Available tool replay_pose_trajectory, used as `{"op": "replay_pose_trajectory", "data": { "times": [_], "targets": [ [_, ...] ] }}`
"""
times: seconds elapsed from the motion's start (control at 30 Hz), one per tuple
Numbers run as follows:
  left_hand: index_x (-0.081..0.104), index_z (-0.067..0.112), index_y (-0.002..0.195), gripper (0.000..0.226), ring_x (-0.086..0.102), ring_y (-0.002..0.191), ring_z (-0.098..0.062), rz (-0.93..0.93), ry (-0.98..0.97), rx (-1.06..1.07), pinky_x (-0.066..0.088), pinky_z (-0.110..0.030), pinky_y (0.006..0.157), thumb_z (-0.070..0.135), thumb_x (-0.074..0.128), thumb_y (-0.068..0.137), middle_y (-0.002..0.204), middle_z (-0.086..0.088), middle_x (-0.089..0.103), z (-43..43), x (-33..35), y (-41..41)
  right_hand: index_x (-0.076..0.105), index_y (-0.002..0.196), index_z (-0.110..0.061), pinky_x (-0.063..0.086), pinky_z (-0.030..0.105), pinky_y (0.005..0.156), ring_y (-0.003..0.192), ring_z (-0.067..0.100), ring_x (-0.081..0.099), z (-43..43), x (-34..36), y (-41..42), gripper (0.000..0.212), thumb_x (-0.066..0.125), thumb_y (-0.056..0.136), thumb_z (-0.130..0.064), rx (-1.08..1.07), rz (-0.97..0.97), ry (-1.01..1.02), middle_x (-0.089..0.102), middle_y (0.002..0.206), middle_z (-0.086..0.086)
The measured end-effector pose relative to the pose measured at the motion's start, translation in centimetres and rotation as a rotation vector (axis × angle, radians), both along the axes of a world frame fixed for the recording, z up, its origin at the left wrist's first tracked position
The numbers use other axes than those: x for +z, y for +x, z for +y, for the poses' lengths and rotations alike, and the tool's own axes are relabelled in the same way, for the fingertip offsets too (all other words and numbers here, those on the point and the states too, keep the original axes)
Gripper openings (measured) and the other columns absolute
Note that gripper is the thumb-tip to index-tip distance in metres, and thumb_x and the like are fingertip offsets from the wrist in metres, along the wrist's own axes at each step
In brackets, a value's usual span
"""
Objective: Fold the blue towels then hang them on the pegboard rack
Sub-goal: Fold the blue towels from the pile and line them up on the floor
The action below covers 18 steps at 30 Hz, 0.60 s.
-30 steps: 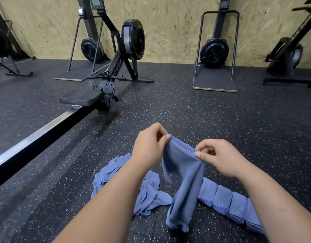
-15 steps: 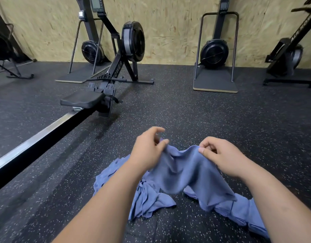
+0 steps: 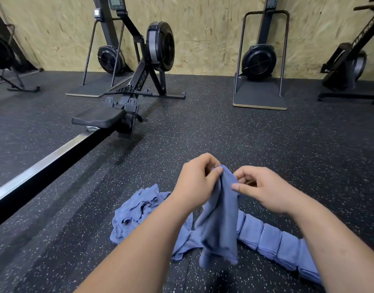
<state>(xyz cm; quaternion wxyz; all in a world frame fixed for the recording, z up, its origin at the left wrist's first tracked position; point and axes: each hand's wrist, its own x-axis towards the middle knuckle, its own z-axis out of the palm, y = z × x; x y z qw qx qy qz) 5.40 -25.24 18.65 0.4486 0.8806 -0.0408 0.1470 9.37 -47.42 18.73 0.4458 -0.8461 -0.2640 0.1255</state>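
Observation:
A blue towel point(image 3: 221, 225) hangs doubled over in front of me, above the floor. My left hand point(image 3: 195, 182) pinches its top edge between thumb and fingers. My right hand point(image 3: 262, 189) pinches the same top edge just to the right, the two hands almost touching. A loose heap of crumpled blue towels point(image 3: 137, 212) lies on the floor to the lower left. A row of several folded blue towels point(image 3: 270, 240) lies on the floor to the lower right, partly hidden by my right forearm. No pegboard rack is in view.
A rowing machine point(image 3: 139, 81) with its seat point(image 3: 99, 118) and long rail point(image 3: 40, 172) runs along the left. Ski-type machines on stands point(image 3: 260, 60) line the chipboard wall point(image 3: 203, 28). Black speckled rubber floor point(image 3: 266, 134) stretches ahead.
The towel was spread wide between my hands half a second ago. Now my hands have come together and lifted, so the towel hangs folded in half.

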Motion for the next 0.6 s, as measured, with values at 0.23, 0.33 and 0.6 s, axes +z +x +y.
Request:
{"op": "replay_pose_trajectory", "data": {
  "times": [0.23,0.33,0.6],
  "targets": [
    [0.063,0.031,0.088,0.013,0.064,0.070,-0.011,-0.098,-0.154,0.358,0.045,-0.031,0.067,0.029,0.066,0.100,0.071,0.010,0.066,2.2,0.8,0.3,0.072,0.093,-0.033,0.055,0.037,0.079,0.075,0.008,0.066,-1.4,-0.7,0.8,0.009,0.078,0.096,-0.027,-0.111,-0.086,-0.147,0.074,0.085,-0.014],
    [0.062,0.024,0.096,0.008,0.061,0.084,-0.015,0.031,-0.036,0.472,0.036,-0.031,0.073,0.028,0.062,0.103,0.082,0.014,0.063,3.6,0.6,0.3,0.070,0.089,-0.037,0.056,0.036,0.079,0.076,0.009,0.066,-2.0,-0.5,1.1,0.011,0.077,0.096,-0.031,-0.224,-0.178,-0.209,0.072,0.082,-0.017],
    [0.060,0.037,0.140,0.044,0.057,0.068,-0.011,0.115,0.163,-0.086,0.044,-0.027,0.071,0.029,0.071,0.098,0.069,0.007,0.063,1.5,-0.8,0.1,0.069,0.094,-0.036,0.044,0.018,0.075,0.085,0.000,0.063,0.8,0.3,-0.4,0.007,0.072,0.097,-0.032,-0.133,-0.317,-0.183,0.070,0.085,-0.016]
  ]
}}
